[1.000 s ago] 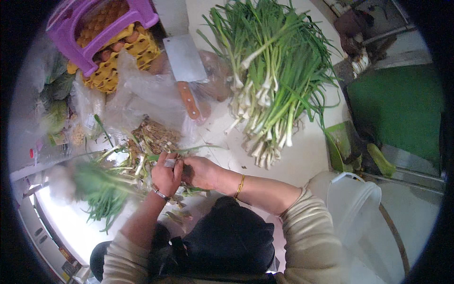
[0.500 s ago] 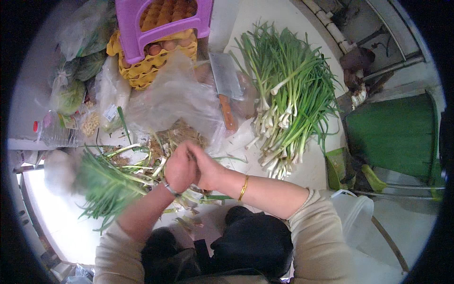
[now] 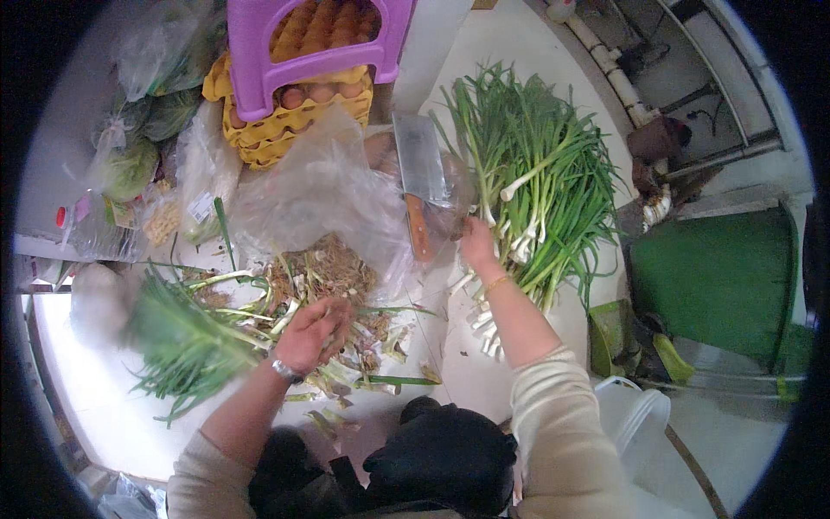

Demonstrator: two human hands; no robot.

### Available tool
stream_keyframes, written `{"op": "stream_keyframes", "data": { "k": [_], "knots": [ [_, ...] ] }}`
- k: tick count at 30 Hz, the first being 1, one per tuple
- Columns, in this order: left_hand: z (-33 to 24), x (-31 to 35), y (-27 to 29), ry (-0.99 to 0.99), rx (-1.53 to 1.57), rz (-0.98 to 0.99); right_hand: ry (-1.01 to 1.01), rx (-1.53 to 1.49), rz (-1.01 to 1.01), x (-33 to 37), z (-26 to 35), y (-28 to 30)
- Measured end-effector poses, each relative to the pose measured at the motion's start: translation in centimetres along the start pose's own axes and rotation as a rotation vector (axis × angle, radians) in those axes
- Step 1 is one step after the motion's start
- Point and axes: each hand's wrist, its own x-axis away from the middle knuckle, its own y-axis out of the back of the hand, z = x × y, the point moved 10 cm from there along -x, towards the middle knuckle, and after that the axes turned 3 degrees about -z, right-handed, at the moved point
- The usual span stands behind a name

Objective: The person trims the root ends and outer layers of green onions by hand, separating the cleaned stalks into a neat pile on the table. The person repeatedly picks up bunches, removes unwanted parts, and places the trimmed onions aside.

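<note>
My left hand point(image 3: 313, 336) hovers over a heap of brown roots and peeled trimmings point(image 3: 333, 272). Its fingers are loosely bent and apart, and I see nothing held in them. My right hand point(image 3: 478, 245) reaches to the left side of a big pile of green garlic point(image 3: 553, 164), beside the white bulb ends. Its fingers are drawn together at the bulbs; what they pinch, if anything, is too small to make out. More green garlic with long leaves point(image 3: 194, 333) lies left of my left hand, its stalks running toward the trimmings.
A cleaver point(image 3: 418, 160) with a wooden handle lies on a clear plastic bag point(image 3: 320, 186). Behind are yellow egg trays point(image 3: 259, 143) under a purple stool point(image 3: 324, 73). Bagged vegetables point(image 3: 130, 173) stand far left. At right are a green bin point(image 3: 713, 277) and a white bucket point(image 3: 635, 415).
My hands were together over the trimmings and have parted. The right moved away to the right and forward to the garlic pile; the left stayed over the heap. The view has shifted slightly.
</note>
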Motion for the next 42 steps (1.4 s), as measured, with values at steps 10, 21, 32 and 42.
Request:
{"op": "stream_keyframes", "data": {
  "k": [10,21,32,42],
  "knots": [
    [4.9,4.8,4.4,0.288,-0.097,-0.274,-0.159,0.438,-0.063,-2.5,-3.5,3.7],
    [6.3,1.1,-2.8,0.256,0.081,-0.135,-0.623,-0.557,0.130,-1.4,-7.7,0.2],
    [4.5,-13.5,-13.9,-0.067,-0.502,-0.038,-0.777,-1.432,0.103,13.5,-4.4,1.4],
    [6.7,-15.7,-18.8,-0.157,-0.701,-0.016,-0.148,-0.269,-0.157,12.9,-2.1,6.5]
  ]
}}
